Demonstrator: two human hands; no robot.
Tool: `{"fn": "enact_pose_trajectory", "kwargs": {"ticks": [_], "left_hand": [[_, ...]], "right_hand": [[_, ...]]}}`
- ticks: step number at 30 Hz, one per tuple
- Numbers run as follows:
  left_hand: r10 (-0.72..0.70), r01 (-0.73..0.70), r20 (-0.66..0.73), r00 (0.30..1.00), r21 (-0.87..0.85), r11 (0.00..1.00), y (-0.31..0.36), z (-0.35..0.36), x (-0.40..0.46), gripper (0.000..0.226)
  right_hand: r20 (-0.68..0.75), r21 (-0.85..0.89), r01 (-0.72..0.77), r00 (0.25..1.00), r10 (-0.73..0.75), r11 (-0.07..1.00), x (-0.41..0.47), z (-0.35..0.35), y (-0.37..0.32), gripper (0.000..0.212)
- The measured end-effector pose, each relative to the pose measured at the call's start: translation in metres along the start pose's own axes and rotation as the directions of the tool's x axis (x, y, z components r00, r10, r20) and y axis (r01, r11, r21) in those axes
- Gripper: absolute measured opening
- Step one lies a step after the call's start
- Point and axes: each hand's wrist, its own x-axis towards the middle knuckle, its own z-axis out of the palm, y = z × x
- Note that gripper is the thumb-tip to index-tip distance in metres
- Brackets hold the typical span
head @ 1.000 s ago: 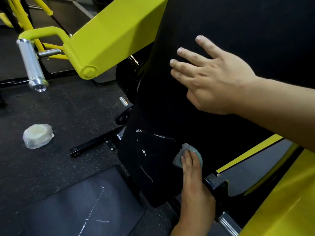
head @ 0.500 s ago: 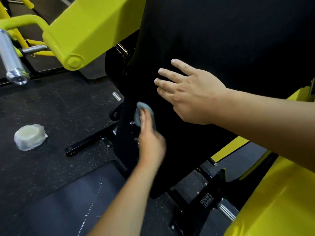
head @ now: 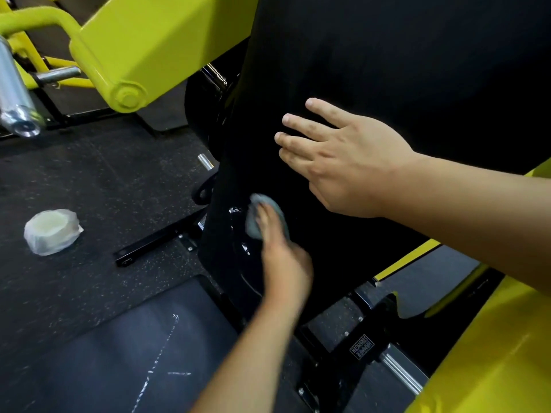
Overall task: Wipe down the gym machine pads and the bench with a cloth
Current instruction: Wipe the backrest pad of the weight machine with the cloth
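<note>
Compared with half a second earlier, the left hand (head: 283,263) has dropped lower on the large black vinyl-covered machine pad (head: 387,70), carrying the small grey-blue crumpled cloth (head: 256,222) down toward the pad's lower left edge; a second ago it was lower still, so the stroke runs up and down. The left fingers (head: 267,216) lie extended and close together, pressing the cloth flat against the pad — motion blur softens their outline. Wet glossy streaks show on the smooth dark surface just left of and below the cloth. The right hand (head: 348,162) remains braced on the pad higher up, palm down, fingers straight and slightly spread, holding nothing. The pad is broad, flat-faced and tilted, with a matte sheen. Beside it stands a bright yellow painted steel machine arm (head: 155,43), boxy with a rounded pivot end, and a polished chrome cylindrical bar (head: 15,96) at far left. On the speckled black rubber floor (head: 104,180) lies a round white tub wrapped in clear plastic (head: 52,231), well apart from the pad. A black steel base rail (head: 158,242) runs along the floor.
</note>
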Motion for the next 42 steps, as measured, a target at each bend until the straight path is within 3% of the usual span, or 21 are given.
{"fn": "enact_pose_trajectory", "kwargs": {"ticks": [5,11,15,17,20,24,32,35,42], "left_hand": [[-0.156,0.155,0.024,0.987,0.038,0.987,-0.004,-0.043,0.095,0.086],[-0.038,0.037,0.095,0.995,0.010,0.999,-0.009,-0.004,-0.014,0.095],[0.035,-0.018,0.280,0.959,-0.063,0.998,0.001,0.023,-0.099,0.108],[0.039,-0.019,0.308,0.951,-0.069,0.997,0.001,0.028,-0.117,0.107],[0.018,-0.012,0.295,0.955,-0.023,1.000,0.001,0.029,-0.104,0.111],[0.074,-0.064,0.172,0.982,-0.062,0.996,0.009,0.019,-0.054,0.112],[0.082,-0.086,0.051,0.995,0.077,0.993,0.000,-0.030,0.059,0.087],[0.073,-0.078,0.067,0.995,0.067,0.995,-0.001,-0.021,0.030,0.089],[0.096,-0.100,0.276,0.956,0.000,0.995,-0.016,0.013,-0.079,0.109]], "right_hand": [[-0.002,0.021,0.020,1.000,-0.020,1.000,-0.001,0.000,0.001,0.067],[-0.046,-0.001,0.007,0.999,-0.007,1.000,0.002,0.006,-0.002,0.070],[-0.060,0.012,0.005,0.998,-0.004,1.000,0.002,0.009,-0.002,0.065],[-0.069,0.022,0.010,0.998,-0.008,1.000,0.001,0.009,-0.003,0.063],[-0.077,0.028,0.020,0.997,-0.018,0.999,0.001,0.011,-0.004,0.064],[-0.077,0.024,0.014,0.997,-0.012,1.000,0.003,0.013,-0.004,0.065],[-0.058,0.087,-0.015,0.998,0.020,0.996,0.004,0.011,-0.012,0.061],[-0.048,0.094,-0.034,0.998,0.039,0.995,0.002,0.010,-0.014,0.061],[-0.042,0.106,-0.063,0.997,0.067,0.992,0.002,0.007,-0.014,0.060]]}}
